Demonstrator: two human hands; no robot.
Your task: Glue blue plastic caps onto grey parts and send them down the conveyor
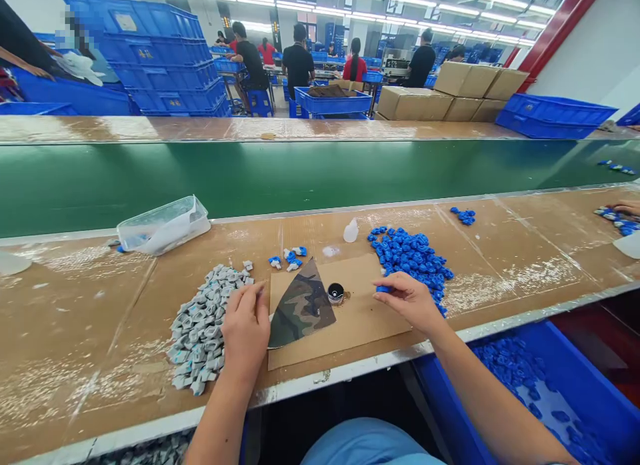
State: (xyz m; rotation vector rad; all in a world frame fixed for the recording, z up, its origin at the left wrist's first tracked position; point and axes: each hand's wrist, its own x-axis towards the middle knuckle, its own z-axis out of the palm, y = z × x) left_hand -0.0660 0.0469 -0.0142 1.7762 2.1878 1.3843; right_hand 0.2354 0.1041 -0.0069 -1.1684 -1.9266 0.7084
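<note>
My right hand (413, 301) pinches a small blue plastic piece (383, 289) between thumb and fingertips, over the right side of a cardboard sheet. Just behind that hand lies a heap of similar blue pieces (407, 255). My left hand (245, 328) is at the right edge of a pile of small grey pieces (200, 325), its fingers curled together; whatever they hold is hidden. Between the hands, a camouflage-patterned piece (305, 311) and a small round black pot (335, 292) rest on the cardboard sheet (360, 325).
Several blue-and-white pieces (293, 258) and a small white bottle (351, 231) stand behind the cardboard. A clear plastic tub (165, 228) is at the back left. Beyond runs a green conveyor belt (300, 175). A blue bin (550, 385) sits below the table edge. Another person's hand (627, 207) shows far right.
</note>
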